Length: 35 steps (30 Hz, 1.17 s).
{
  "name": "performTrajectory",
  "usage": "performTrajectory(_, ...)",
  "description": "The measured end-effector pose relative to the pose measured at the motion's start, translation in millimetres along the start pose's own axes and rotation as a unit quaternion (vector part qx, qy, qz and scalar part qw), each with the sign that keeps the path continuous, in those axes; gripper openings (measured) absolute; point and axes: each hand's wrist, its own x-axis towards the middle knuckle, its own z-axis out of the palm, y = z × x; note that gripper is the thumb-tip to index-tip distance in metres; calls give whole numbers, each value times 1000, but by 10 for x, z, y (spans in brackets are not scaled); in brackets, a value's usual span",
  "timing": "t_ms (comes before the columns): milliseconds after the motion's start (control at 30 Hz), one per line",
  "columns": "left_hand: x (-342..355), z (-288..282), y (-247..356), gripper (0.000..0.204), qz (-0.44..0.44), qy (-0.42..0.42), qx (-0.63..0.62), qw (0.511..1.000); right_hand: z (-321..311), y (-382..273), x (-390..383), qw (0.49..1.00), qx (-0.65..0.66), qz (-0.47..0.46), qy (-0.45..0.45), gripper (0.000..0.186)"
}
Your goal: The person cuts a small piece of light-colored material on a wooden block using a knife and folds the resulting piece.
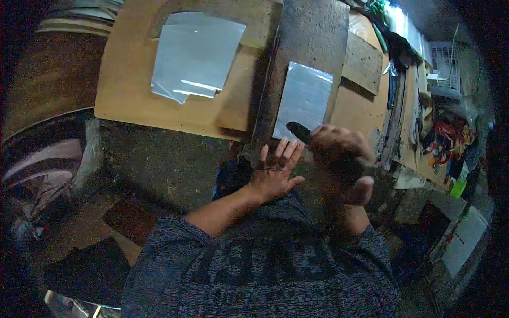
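Observation:
A shiny, clear-looking plastic sheet (305,95) lies on a dark wooden board (313,32). At the board's near edge my left hand (277,168) is spread out, fingertips at the sheet's near end. My right hand (342,146), raised just to the right and blurred, is closed around a dark tool. Only the tool's black rounded end (298,131) shows, pointing left over the sheet's near corner; its kind I cannot make out. To the left, several similar plastic sheets (196,58) lie in an uneven stack on a tan board (127,79).
A smaller wooden piece (362,64) lies right of the dark board. Farther right are a heap of red and multicoloured strands (450,139), a bright green item (458,188) and a white plastic basket (445,66). Dark flat pieces (87,267) lie at the lower left.

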Motion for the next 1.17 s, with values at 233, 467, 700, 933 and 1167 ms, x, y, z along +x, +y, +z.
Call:
performTrajectory(233,-11,50,-5,83,2,-3,38,999,77,59,405,996,44,-6,-83,59)
performTrajectory(467,4,11,-48,86,11,3,38,999,89,149,764,995,24,-51,-87,57)
performTrajectory(700,1,25,-31,84,8,9,48,999,207,310,1088,980,188,-61,11,57)
performTrajectory(933,1,10,-71,83,11,3,35,999,120,270,980,971,140,-101,-163,62)
performTrajectory(1167,-8,25,-48,82,13,7,23,1000,89,244,720,975,83,-64,-195,64)
